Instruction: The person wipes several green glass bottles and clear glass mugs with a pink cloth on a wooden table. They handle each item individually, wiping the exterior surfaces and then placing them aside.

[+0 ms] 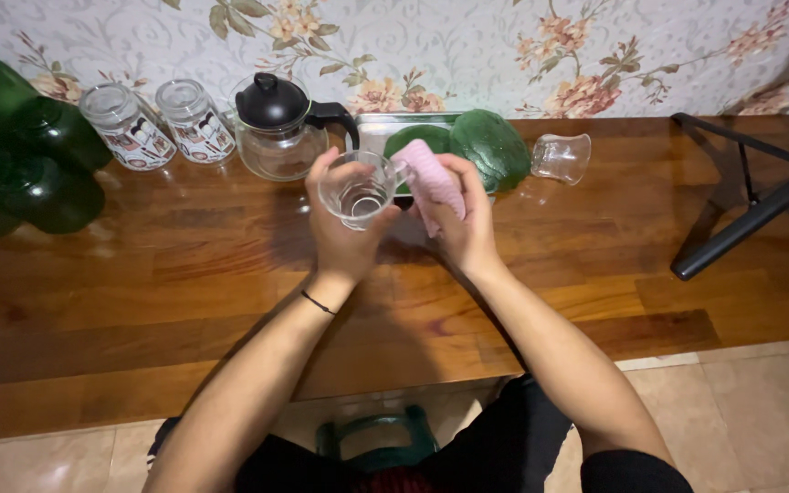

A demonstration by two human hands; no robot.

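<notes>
Behind hands: metal tray mostly hidden; green vase cut off.

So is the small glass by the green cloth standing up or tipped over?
Tipped over: the small glass lies on its side on the table, beside the green cloth.

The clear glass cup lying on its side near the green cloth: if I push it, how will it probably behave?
The glass cup lies on its side on the smooth wooden table, so it would probably roll or slide easily. It looks thin and clear, so likely fragile. Its flared rim may make it roll in a curve.
</notes>
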